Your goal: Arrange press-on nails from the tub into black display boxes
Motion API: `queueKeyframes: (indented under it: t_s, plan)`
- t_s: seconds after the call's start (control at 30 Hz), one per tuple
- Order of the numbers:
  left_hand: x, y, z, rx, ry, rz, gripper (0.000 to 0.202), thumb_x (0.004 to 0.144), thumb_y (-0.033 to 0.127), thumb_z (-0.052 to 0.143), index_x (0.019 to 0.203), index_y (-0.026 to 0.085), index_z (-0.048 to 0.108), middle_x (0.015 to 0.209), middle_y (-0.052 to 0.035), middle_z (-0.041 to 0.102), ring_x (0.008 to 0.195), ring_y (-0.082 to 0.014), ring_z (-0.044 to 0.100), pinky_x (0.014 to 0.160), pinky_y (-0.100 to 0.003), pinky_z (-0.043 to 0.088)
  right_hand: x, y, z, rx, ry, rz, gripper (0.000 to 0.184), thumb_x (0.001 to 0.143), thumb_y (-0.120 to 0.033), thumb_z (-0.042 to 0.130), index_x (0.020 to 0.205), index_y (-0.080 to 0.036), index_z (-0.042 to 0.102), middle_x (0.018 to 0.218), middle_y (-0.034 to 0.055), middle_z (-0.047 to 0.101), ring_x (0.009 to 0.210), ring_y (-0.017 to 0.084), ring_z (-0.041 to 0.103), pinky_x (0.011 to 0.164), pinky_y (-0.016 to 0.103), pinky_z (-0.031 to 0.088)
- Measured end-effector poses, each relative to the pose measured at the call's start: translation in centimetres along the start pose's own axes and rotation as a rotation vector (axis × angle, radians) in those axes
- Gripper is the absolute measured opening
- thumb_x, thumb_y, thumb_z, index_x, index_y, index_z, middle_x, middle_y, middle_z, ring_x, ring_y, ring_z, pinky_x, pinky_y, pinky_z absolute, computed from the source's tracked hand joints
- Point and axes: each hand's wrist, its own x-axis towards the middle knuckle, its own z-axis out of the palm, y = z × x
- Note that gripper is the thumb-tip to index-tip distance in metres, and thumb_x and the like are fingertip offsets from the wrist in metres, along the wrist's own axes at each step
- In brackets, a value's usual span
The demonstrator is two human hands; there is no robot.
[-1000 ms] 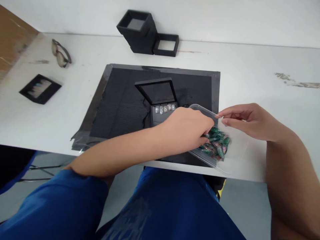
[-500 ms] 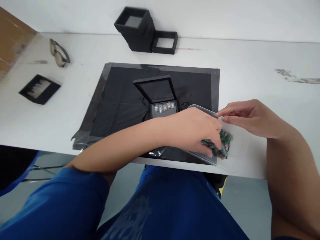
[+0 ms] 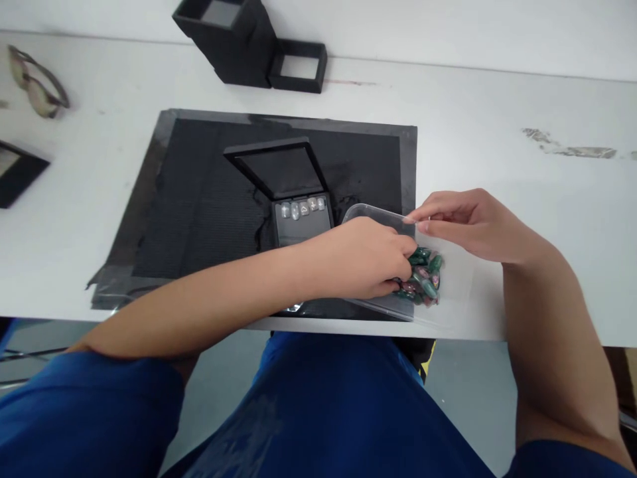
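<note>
My left hand (image 3: pixel 371 259) reaches across into a clear plastic container (image 3: pixel 378 211), its fingers curled down among green and pink press-on nails (image 3: pixel 425 282). Whatever those fingertips grip is hidden. At the container's far rim, my right hand (image 3: pixel 462 222) pinches the edge between thumb and forefinger. Just left of the container, a small black case (image 3: pixel 303 229) stands with its clear-windowed lid (image 3: pixel 279 169) raised. Along the case's back edge lies a row of several pale, patterned nails (image 3: pixel 303 208). My left forearm covers the front of the case.
Under the case and part of the container lies a black ribbed mat (image 3: pixel 199 192), taped to the white table (image 3: pixel 497 159). Stacked black boxes (image 3: pixel 243 46) and a single shallow one (image 3: pixel 298 65) stand by the wall. Sunglasses (image 3: pixel 40 86) and a black frame-like box (image 3: pixel 20 172) lie left.
The view has swung right, so the table things appear farther left. My left fingers have shifted among the nails and curled in more. My right hand keeps its place at the rim.
</note>
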Motion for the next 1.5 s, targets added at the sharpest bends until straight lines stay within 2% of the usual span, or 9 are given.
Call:
queueKeyframes:
  t_s: [0.17, 0.37, 0.5, 0.77, 0.93, 1.1, 1.2, 1.3, 1.5]
  plan:
    - [-0.3, 0.0, 0.0, 0.001, 0.041, -0.016, 0.014, 0.089, 0.021, 0.062, 0.080, 0.020, 0.073, 0.083, -0.0012, 0.070, 0.075, -0.0152, 0.064, 0.056, -0.029, 0.030, 0.0, -0.1, -0.1, 0.015, -0.015, -0.016, 0.014, 0.087, -0.039, 0.070, 0.094, -0.032, 0.079, 0.080, 0.0012, 0.064, 0.067, 0.014, 0.046, 0.058, 0.034, 0.035]
    - [-0.6, 0.3, -0.7, 0.075, -0.034, -0.116, 0.019, 0.088, 0.019, 0.065, 0.071, 0.019, 0.070, 0.071, -0.0022, 0.071, 0.071, -0.0176, 0.064, 0.058, -0.030, 0.030, -0.1, 0.0, -0.1, 0.038, 0.003, 0.071, 0.020, 0.084, -0.043, 0.074, 0.093, -0.027, 0.080, 0.068, 0.0000, 0.064, 0.060, 0.012, 0.043, 0.052, 0.031, 0.031]
    - [-0.8, 0.0, -1.1, 0.067, -0.066, -0.125, 0.018, 0.090, 0.027, 0.064, 0.075, 0.020, 0.071, 0.076, -0.0027, 0.073, 0.074, -0.0173, 0.065, 0.061, -0.028, 0.035, -0.2, 0.1, -0.1, 0.021, 0.013, 0.072, 0.021, 0.084, -0.046, 0.075, 0.093, -0.028, 0.080, 0.070, 0.0004, 0.065, 0.063, 0.013, 0.046, 0.053, 0.031, 0.034]
    - [-1.0, -0.1, -1.1, 0.057, -0.059, -0.108, 0.016, 0.084, 0.013, 0.059, 0.088, 0.021, 0.071, 0.080, -0.0004, 0.072, 0.076, -0.0173, 0.065, 0.061, -0.029, 0.034, -0.4, 0.3, -0.2, -0.057, 0.022, 0.065, 0.020, 0.086, -0.048, 0.073, 0.095, -0.032, 0.080, 0.074, 0.0006, 0.066, 0.065, 0.014, 0.050, 0.055, 0.033, 0.036]
    - [-1.0, -0.3, -1.1, 0.039, 0.001, -0.050, 0.016, 0.086, 0.016, 0.058, 0.087, 0.022, 0.073, 0.084, -0.0001, 0.074, 0.081, -0.0186, 0.066, 0.064, -0.032, 0.037, -0.4, 0.3, -0.2, -0.071, 0.018, 0.057, 0.020, 0.087, -0.048, 0.072, 0.096, -0.033, 0.080, 0.076, 0.0005, 0.066, 0.066, 0.014, 0.049, 0.056, 0.033, 0.037]
    - [-1.2, -0.3, -2.0, -0.009, 0.088, 0.016, 0.021, 0.089, 0.016, 0.053, 0.084, 0.023, 0.072, 0.087, 0.0002, 0.075, 0.084, -0.0184, 0.064, 0.067, -0.032, 0.040, -0.3, 0.1, -0.1, -0.062, 0.007, 0.057, 0.022, 0.088, -0.050, 0.069, 0.096, -0.032, 0.079, 0.073, 0.0005, 0.065, 0.064, 0.014, 0.049, 0.055, 0.033, 0.037]
    - [-1.5, -0.3, -2.9, -0.003, 0.077, -0.024, 0.022, 0.090, 0.018, 0.050, 0.083, 0.023, 0.070, 0.092, 0.0005, 0.075, 0.083, -0.0169, 0.063, 0.066, -0.031, 0.039, -0.3, 0.0, 0.0, -0.061, 0.001, 0.051, 0.023, 0.089, -0.052, 0.068, 0.096, -0.033, 0.079, 0.073, 0.0008, 0.066, 0.063, 0.014, 0.048, 0.054, 0.033, 0.036]
    - [-1.6, -0.4, -3.4, 0.029, 0.051, -0.101, 0.021, 0.088, 0.019, 0.051, 0.081, 0.024, 0.069, 0.088, 0.0014, 0.074, 0.082, -0.0160, 0.062, 0.065, -0.030, 0.037, -0.4, 0.0, 0.0, -0.081, 0.014, 0.060, 0.023, 0.087, -0.052, 0.069, 0.095, -0.033, 0.079, 0.077, 0.0013, 0.069, 0.065, 0.015, 0.050, 0.056, 0.034, 0.037]
    - [-1.5, -0.2, -2.8, 0.048, 0.036, -0.092, 0.021, 0.089, 0.023, 0.051, 0.079, 0.023, 0.070, 0.085, -0.0001, 0.072, 0.080, -0.0163, 0.062, 0.060, -0.030, 0.033, -0.6, 0.0, 0.0, -0.102, 0.016, 0.044, 0.022, 0.089, -0.052, 0.067, 0.098, -0.035, 0.079, 0.076, 0.0008, 0.067, 0.065, 0.015, 0.050, 0.057, 0.035, 0.037]
